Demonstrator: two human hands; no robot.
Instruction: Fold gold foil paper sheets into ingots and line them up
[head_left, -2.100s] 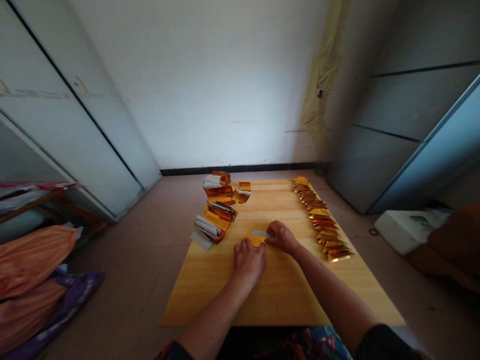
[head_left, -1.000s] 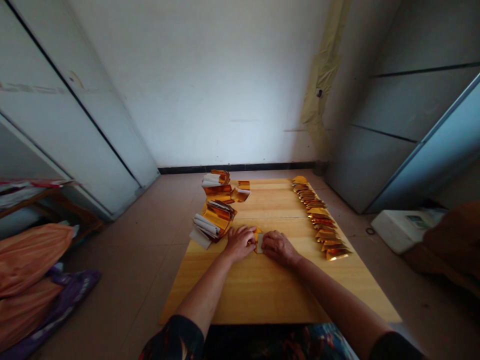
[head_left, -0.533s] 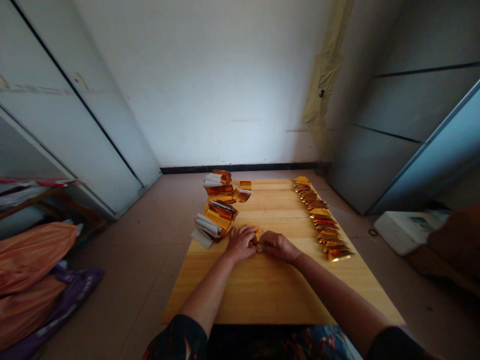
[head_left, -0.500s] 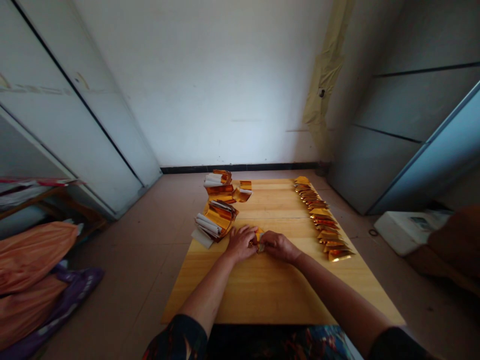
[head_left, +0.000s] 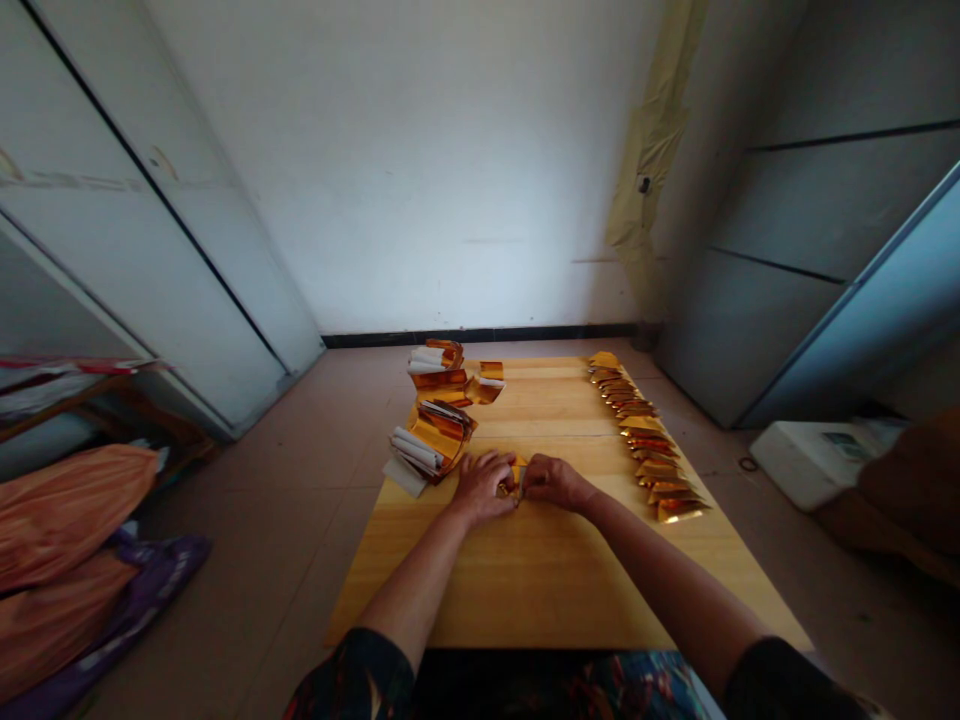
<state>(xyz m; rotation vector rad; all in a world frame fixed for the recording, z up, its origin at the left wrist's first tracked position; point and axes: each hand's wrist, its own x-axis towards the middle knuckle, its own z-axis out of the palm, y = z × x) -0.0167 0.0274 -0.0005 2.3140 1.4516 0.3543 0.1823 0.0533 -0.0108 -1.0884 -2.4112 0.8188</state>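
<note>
Both my hands meet near the middle of a pale wooden board (head_left: 555, 590). Between their fingertips is a small folded piece of gold foil (head_left: 514, 480), mostly hidden by my fingers. My left hand (head_left: 484, 488) pinches it from one side and my right hand (head_left: 553, 483) from the other. Beyond my left hand, a heap of gold foil strips with rolled white paper (head_left: 435, 435) lies at the board's left edge. Along the right edge runs a long row of folded gold foil pieces (head_left: 641, 440), several overlapping, a little apart from my right hand.
Further gold strips (head_left: 439, 370) stand at the far left of the board. Orange sacks (head_left: 60, 530) and a purple bag (head_left: 127, 610) lie on the tiled floor to the left, by a low wooden shelf (head_left: 75, 400). A white box (head_left: 810, 465) sits on the right.
My hands have drawn closer together around the foil piece. The white strip visible on it earlier no longer shows, and the piece looks smaller and more tightly folded.
</note>
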